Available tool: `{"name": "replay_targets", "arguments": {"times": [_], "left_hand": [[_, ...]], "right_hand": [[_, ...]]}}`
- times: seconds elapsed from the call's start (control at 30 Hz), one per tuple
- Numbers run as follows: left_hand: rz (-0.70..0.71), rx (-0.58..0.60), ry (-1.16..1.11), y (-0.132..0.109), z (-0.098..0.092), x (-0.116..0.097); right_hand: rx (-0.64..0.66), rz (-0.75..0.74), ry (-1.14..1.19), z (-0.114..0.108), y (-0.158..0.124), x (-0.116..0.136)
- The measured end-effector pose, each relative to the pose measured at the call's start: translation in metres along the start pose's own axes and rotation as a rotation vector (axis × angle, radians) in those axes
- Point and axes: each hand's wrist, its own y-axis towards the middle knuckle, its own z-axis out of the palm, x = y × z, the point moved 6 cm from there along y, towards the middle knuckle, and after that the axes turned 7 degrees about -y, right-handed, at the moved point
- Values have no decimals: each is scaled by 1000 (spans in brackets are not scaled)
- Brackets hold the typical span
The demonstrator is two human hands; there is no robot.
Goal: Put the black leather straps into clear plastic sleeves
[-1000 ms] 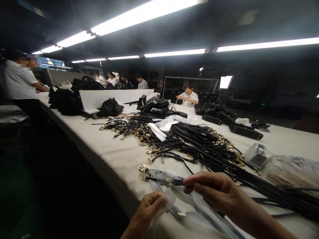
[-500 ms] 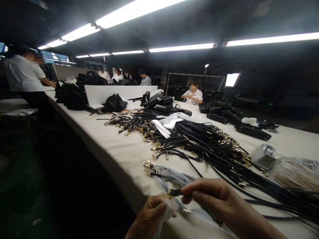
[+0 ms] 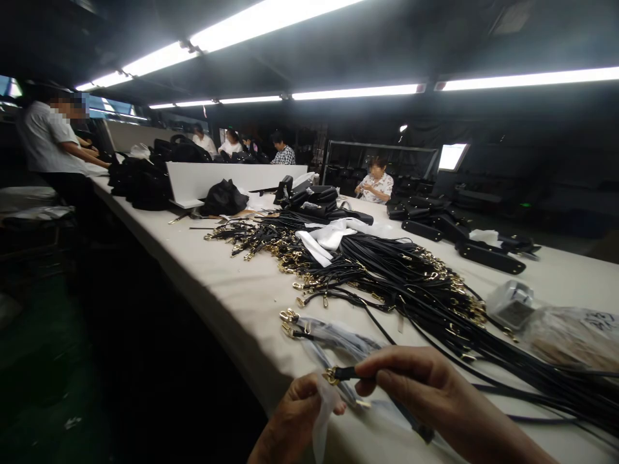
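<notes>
Between the thumb and fingers of my right hand (image 3: 416, 380) is the end of a black strap (image 3: 345, 373), its gold clasp (image 3: 331, 376) pointing left. My left hand (image 3: 294, 412) pinches a thin, translucent plastic sleeve (image 3: 323, 419) that hangs down and touches the clasp. Just beyond both hands, bagged straps (image 3: 338, 335) with gold clasps at their left end lie on the table. Beside them spreads a large pile of black straps (image 3: 387, 258) with gold hardware.
On the pale table (image 3: 227, 277) lie white wrapping sheets (image 3: 329, 240), black cases (image 3: 489, 256), a clear plastic box (image 3: 512, 303) and a plastic bag (image 3: 575, 335) at the right. A white divider (image 3: 236, 180) stands farther back. Several people work around the tables.
My left hand has shifted slightly and the plastic sleeve now hangs lower and looser from it. My right hand keeps its hold on the strap, almost unmoved. A co-worker at far left leans differently.
</notes>
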Motion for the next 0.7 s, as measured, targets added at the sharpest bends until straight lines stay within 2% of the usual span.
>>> {"name": "replay_targets", "arguments": {"times": [0.3, 0.4, 0.57, 0.7], "left_hand": [[4, 3, -107, 3, 11, 1], [-8, -7, -84, 2, 10, -1], [-19, -65, -67, 1, -3, 5], [-5, -25, 91, 1, 1, 4]], "right_hand": [[42, -1, 81, 4, 0, 4], [83, 13, 72, 6, 1, 1], [125, 72, 66, 12, 1, -14], [146, 102, 83, 20, 2, -24]]}}
